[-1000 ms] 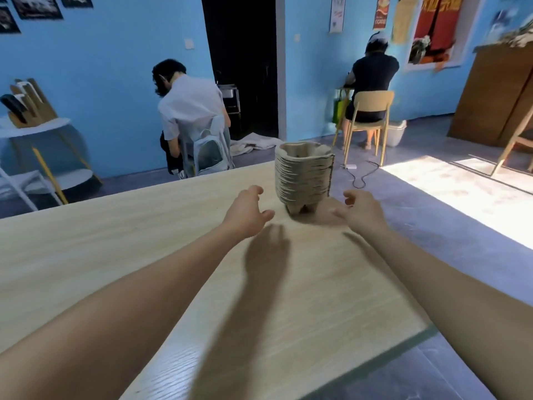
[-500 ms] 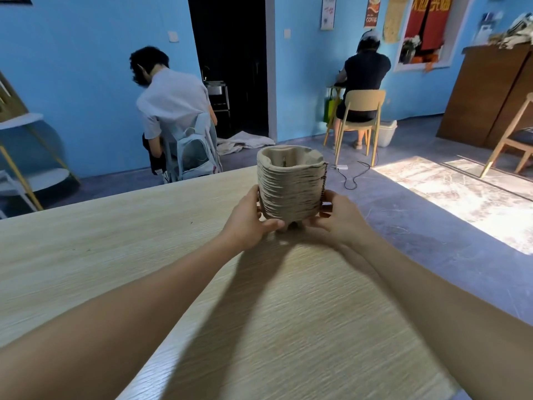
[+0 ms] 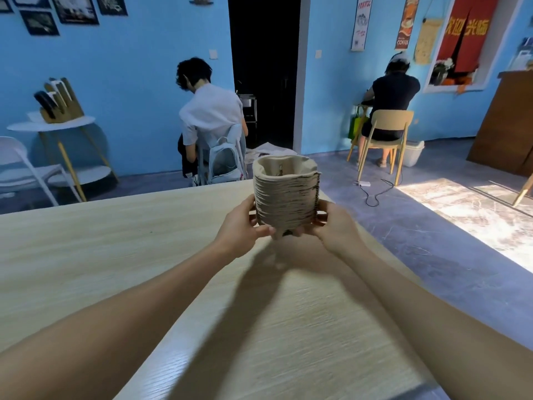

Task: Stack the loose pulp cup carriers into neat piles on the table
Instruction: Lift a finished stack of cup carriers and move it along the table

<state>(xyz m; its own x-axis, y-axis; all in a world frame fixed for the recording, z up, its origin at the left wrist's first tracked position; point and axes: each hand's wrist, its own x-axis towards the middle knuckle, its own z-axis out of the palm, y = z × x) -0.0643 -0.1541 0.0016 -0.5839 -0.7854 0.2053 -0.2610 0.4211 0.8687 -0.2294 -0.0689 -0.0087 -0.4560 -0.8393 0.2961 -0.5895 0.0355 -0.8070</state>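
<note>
Stack of pulp cup carriers [image 3: 284, 194]: many nested grey-brown pieces, held upright with the long axis vertical and the open cavity of the topmost carrier facing up; layered edges are seen along the near side, and the stack is positioned above the far right part of the light wooden table [image 3: 115, 255], a shadow being cast on the tabletop beneath it; whether the base touches the wood cannot be told. Left hand [image 3: 239, 226]: curled round the lower left side of the stack, thumb laid across the near bottom edge, fingers wrapped behind. Right hand [image 3: 331, 226]: curled round the lower right side, thumb brought to the near bottom edge, fingers hidden behind the stack. Both forearms are extended forward from the bottom corners of the view and converge at the stack. Background: a person in a white shirt [image 3: 212, 116] is seated beyond the table's far edge, a light backpack [image 3: 226, 160] hung behind; a person in a dark top [image 3: 390, 96] is seated on a wooden chair [image 3: 386, 131] against the blue wall.
</note>
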